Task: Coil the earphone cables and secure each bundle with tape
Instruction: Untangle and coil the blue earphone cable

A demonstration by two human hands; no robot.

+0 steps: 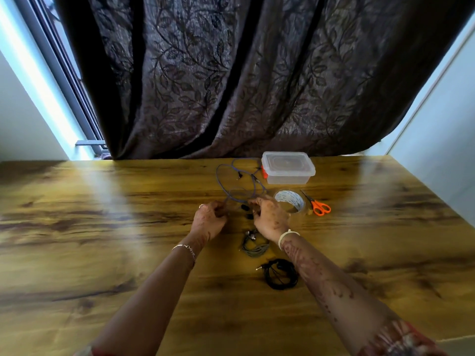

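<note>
A purple earphone cable [231, 181] lies in loose loops on the wooden table [102, 227], reaching back toward the box. My left hand [209, 219] and my right hand [270, 218] both pinch its near end, a short span apart, with black earbuds [245, 208] between them. A grey coiled earphone bundle [254, 244] rests just below my right wrist. A black coiled bundle [281, 274] lies nearer to me, beside my right forearm. A roll of clear tape [290, 200] stands to the right of my right hand.
Orange-handled scissors [317, 205] lie right of the tape. A lidded clear plastic box [288, 167] sits at the table's back edge, with a small orange item at its left side. A dark patterned curtain [231, 73] hangs behind the table.
</note>
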